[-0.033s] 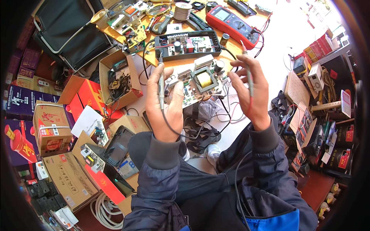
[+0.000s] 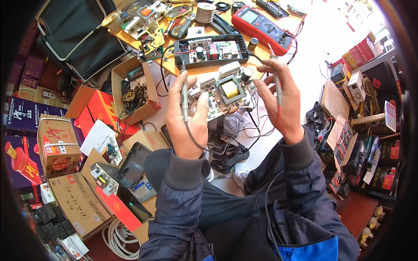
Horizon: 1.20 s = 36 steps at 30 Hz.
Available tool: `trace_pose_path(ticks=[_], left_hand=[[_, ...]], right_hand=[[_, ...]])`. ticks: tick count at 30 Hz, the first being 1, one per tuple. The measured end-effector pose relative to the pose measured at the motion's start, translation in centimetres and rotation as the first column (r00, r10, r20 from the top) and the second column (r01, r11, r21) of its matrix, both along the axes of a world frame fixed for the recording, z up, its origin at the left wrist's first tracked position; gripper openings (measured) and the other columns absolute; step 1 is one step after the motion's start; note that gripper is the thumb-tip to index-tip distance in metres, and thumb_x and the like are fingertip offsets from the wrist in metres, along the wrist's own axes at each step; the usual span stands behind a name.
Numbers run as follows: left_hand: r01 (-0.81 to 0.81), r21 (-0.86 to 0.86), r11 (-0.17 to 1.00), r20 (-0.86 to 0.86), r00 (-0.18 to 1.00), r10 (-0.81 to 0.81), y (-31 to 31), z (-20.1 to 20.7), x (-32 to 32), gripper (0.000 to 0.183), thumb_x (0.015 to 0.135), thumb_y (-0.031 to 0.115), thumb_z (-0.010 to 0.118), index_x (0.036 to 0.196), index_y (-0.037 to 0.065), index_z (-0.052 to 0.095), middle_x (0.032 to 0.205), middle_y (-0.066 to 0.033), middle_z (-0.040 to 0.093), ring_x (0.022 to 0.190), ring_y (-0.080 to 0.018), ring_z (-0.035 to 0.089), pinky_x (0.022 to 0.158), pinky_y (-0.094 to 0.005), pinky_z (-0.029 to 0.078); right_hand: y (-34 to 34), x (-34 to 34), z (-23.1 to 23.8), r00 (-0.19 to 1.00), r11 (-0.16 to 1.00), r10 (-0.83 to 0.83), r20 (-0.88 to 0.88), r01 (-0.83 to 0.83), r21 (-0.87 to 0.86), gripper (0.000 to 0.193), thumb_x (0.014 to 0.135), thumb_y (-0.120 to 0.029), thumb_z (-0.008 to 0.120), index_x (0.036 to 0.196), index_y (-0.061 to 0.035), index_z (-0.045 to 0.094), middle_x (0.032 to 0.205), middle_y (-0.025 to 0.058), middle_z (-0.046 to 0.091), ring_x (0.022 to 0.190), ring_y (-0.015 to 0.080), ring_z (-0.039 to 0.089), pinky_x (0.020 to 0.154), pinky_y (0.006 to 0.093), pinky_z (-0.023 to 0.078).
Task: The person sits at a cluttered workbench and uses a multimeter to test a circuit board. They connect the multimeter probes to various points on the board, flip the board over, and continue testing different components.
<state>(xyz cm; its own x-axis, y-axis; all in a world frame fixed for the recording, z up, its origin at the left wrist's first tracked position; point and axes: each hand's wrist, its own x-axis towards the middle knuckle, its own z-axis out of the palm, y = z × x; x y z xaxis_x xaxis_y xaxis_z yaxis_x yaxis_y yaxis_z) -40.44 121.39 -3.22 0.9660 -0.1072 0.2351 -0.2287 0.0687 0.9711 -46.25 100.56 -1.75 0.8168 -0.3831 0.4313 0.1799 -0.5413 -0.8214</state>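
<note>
My left hand (image 2: 189,130) holds a grey test probe (image 2: 184,102) upright between thumb and fingers, its cable looping down past the wrist. In my right hand (image 2: 287,98) is a second test probe (image 2: 278,89) with a red lead, also tip up. Between the hands lies a bare circuit board (image 2: 216,112) carrying a transformer with yellow winding (image 2: 230,90), heat sinks and a capacitor. The fingers of both hands are close to its sides; contact cannot be made out. Just beyond sits an open black case (image 2: 183,60) with another board inside. A red multimeter (image 2: 262,28) stands at the far right.
The wooden table (image 2: 169,64) also bears a wire spool (image 2: 205,13), tools and loose boards. Cardboard boxes (image 2: 78,202) crowd the left, beside a black chair (image 2: 78,35). Cables dangle above my knees. Shelves and cartons (image 2: 389,150) line the right.
My right hand and its probe have shifted slightly left. My left hand has moved a touch to the right, its probe still in the fingers. The boards look about the same.
</note>
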Motion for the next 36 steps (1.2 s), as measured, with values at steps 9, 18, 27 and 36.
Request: trace_pose_path(ticks=[9, 18, 27, 36], left_hand=[[-0.044, 0.119, 0.992, 0.134, 0.991, 0.028, -1.5, -1.3, 2.5, 0.044, 0.094, -0.003, 0.073, 0.137, 0.003, 0.067, 0.113, -0.0117, 0.074, 0.103, -0.0184, 0.072, 0.093, -0.0322, 0.056], [-0.1, 0.033, 0.994, 0.219, 0.972, 0.09, -1.2, -0.7, 1.8, 0.037, 0.099, -0.004, 0.07, 0.135, 0.002, 0.069, 0.114, -0.0101, 0.077, 0.105, -0.0151, 0.072, 0.095, -0.0294, 0.056], [-0.111, 0.054, 0.992, 0.427, 0.901, 0.078, -0.8, -0.7, 1.2, 0.044, 0.097, -0.009, 0.071, 0.14, 0.001, 0.066, 0.123, -0.0128, 0.076, 0.114, -0.018, 0.072, 0.102, -0.0312, 0.055], [-0.166, -0.037, 0.985, 0.427, 0.889, 0.166, -2.7, -1.1, 4.1, 0.039, 0.095, -0.005, 0.077, 0.132, 0.006, 0.075, 0.116, -0.0102, 0.078, 0.106, -0.0166, 0.074, 0.092, -0.0311, 0.059]], right_hand=[[0.3, 2.7, -1.6, 0.999, 0.998, 0.026, 0.043, -0.024, -0.061, 0.04, 0.09, -0.003, 0.077, 0.129, -0.0054, 0.066, 0.101, 0.0103, 0.074, 0.075, 0.0166, 0.061, 0.073, 0.0313, 0.053], [1.2, 0.8, -0.8, 0.988, 0.996, 0.017, 0.152, -0.004, -0.087, 0.044, 0.09, 0.004, 0.081, 0.13, -0.0033, 0.064, 0.113, 0.0039, 0.075, 0.082, 0.0067, 0.058, 0.072, 0.0241, 0.051], [1.5, 0.2, -0.6, 0.96, 0.999, -0.007, 0.28, 0.02, -0.043, 0.045, 0.088, 0.007, 0.079, 0.129, -0.0033, 0.064, 0.109, 0.0068, 0.076, 0.073, 0.0101, 0.065, 0.068, 0.028, 0.056], [0.9, 2.7, -1.5, 0.96, 0.998, -0.023, 0.278, 0.04, -0.057, 0.043, 0.093, 0.006, 0.077, 0.132, -0.0033, 0.061, 0.115, 0.006, 0.073, 0.081, 0.0069, 0.064, 0.073, 0.0246, 0.054]])
